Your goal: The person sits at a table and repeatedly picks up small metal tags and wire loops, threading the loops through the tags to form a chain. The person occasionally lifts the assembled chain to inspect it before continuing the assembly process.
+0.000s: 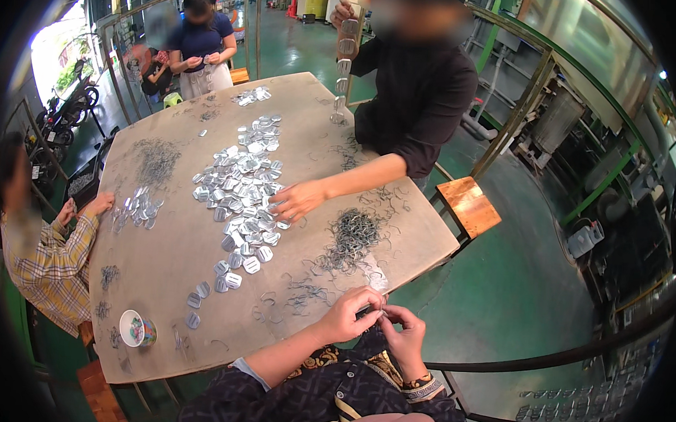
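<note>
1 small piece (kind unclear) sits between left fingers and right fingers.

No text, label, number or sign could be read. Cup showed coloured print on side, too small to make out. Patterned shirt bore no legible lettering.
</note>
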Tool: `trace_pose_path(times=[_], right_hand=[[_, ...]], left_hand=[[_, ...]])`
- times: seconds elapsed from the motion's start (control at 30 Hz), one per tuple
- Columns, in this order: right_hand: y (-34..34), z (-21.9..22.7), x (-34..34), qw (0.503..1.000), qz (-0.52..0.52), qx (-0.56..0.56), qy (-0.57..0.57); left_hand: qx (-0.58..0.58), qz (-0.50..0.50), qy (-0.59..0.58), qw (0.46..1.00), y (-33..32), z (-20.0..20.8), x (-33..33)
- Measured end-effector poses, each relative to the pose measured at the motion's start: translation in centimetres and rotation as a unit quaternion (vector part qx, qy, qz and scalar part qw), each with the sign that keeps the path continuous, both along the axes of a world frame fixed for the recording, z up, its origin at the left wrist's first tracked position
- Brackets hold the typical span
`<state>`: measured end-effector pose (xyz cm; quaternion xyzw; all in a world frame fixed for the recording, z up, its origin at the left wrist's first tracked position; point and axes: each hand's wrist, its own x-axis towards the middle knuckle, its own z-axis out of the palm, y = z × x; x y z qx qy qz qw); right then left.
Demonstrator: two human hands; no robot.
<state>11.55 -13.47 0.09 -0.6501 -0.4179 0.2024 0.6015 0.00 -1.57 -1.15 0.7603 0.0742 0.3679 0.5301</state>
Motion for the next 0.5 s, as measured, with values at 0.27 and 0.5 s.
trace_pose_path(times=[0.27, 0.5], right_hand=[[0.3, 0.0, 0.5, 0.994, -0.018, 0.023, -0.101], [0.6, 0.5, -0.1, 0.993, -0.028, 0.020, -0.112]], left_hand=[[0.076, 0.026, -0.028, 0.996, 0.3, 1.2, 0.0], [0.079, 0.041, -0.052, 0.995, 0.4, 1.4, -0.1]])
